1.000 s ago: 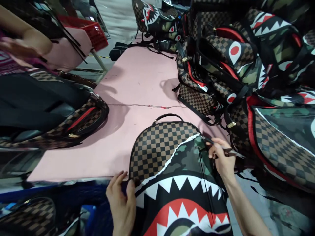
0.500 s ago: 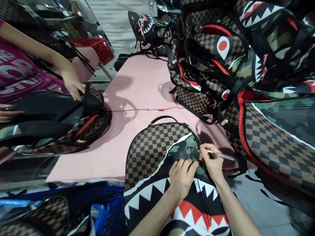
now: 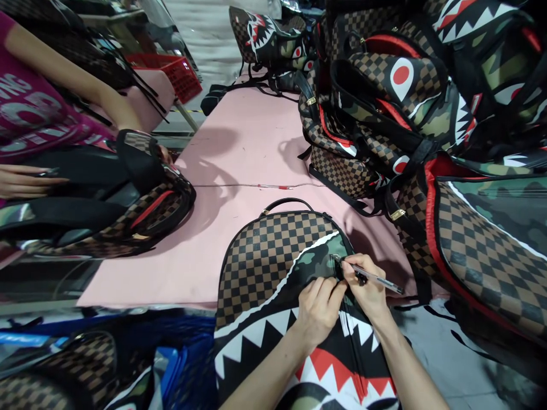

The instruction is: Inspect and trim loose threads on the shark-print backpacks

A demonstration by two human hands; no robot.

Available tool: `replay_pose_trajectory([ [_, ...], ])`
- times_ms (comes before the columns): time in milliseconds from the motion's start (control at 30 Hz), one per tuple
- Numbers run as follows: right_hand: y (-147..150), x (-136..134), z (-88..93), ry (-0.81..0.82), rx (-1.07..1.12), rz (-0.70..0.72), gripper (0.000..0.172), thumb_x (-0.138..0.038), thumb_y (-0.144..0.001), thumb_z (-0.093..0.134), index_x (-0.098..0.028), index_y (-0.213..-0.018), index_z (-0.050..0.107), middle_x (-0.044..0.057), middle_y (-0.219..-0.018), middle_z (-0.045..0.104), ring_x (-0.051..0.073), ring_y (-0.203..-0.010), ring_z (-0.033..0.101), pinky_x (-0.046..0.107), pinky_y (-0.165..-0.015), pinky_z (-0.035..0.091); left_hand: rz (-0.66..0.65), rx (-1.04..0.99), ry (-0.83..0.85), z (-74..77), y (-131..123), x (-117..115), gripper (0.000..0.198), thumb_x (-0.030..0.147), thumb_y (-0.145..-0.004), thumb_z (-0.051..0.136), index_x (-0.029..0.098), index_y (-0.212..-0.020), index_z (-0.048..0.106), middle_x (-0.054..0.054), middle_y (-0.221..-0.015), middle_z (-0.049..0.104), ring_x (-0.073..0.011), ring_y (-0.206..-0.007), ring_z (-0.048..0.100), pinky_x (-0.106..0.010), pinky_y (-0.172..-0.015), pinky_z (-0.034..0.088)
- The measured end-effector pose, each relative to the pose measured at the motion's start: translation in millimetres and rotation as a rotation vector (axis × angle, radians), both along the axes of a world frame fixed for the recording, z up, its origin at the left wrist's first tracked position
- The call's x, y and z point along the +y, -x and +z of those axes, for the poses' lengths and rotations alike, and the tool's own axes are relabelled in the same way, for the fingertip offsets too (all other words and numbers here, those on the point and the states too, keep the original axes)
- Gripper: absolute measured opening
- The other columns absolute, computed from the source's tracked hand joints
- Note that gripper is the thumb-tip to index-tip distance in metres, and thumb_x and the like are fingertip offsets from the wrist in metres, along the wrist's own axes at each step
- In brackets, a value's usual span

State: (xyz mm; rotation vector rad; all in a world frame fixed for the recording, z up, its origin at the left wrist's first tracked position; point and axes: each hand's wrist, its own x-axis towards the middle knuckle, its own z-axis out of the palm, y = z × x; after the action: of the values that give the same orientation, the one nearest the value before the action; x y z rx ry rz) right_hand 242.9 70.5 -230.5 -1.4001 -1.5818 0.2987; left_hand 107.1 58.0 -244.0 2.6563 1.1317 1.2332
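A backpack (image 3: 265,262) with brown check, camouflage and shark teeth lies at the front of the pink table, its handle pointing away. My right hand (image 3: 366,285) is closed on a clear pen (image 3: 382,280), whose tip end is at the top of the backpack's zipper (image 3: 352,347). Beside it, my left hand (image 3: 320,307) presses on the front panel with its fingers bent and close together. Its fingertips meet the zipper just below the pen; whether they pinch anything is hidden.
Similar backpacks (image 3: 393,97) are piled along the right side of the pink table (image 3: 248,142). At the left, a person in a pink shirt (image 3: 38,108) handles another backpack (image 3: 123,216). A blue container (image 3: 192,353) with bags stands at lower left, and a red basket (image 3: 182,77) farther back.
My right hand and the pen have shifted slightly down, nearer my left hand. The other person's far hand has moved behind their backpack's strap. The view has shifted slightly.
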Motion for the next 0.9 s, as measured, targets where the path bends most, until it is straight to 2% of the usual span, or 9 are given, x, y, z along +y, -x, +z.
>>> replay_pose_trajectory([
  [400, -0.6, -0.5, -1.9, 0.021, 0.005, 0.014, 0.002, -0.021, -0.083, 0.054, -0.02, -0.081, 0.054, -0.001, -0.069, 0.062, 0.01, -0.056, 0.06, 0.019, -0.053, 0.048, 0.015, -0.014, 0.005, -4.3, -1.6, -0.6, 0.021, 0.004, -0.082, 0.048, 0.011, -0.098, 0.06, -0.007, -0.079, 0.061, -0.0144, -0.07, 0.052, -0.025, -0.06, 0.043],
  [900, 0.9, -0.7, 1.0, 0.018, -0.005, 0.009, 0.005, -0.023, -0.084, 0.052, -0.021, -0.079, 0.054, 0.0, -0.068, 0.063, 0.011, -0.057, 0.06, 0.021, -0.053, 0.048, 0.014, -0.019, 0.017, -2.1, -1.8, 0.0, 0.023, 0.003, -0.083, 0.043, 0.012, -0.097, 0.06, -0.006, -0.077, 0.059, -0.0133, -0.068, 0.053, -0.024, -0.059, 0.043],
])
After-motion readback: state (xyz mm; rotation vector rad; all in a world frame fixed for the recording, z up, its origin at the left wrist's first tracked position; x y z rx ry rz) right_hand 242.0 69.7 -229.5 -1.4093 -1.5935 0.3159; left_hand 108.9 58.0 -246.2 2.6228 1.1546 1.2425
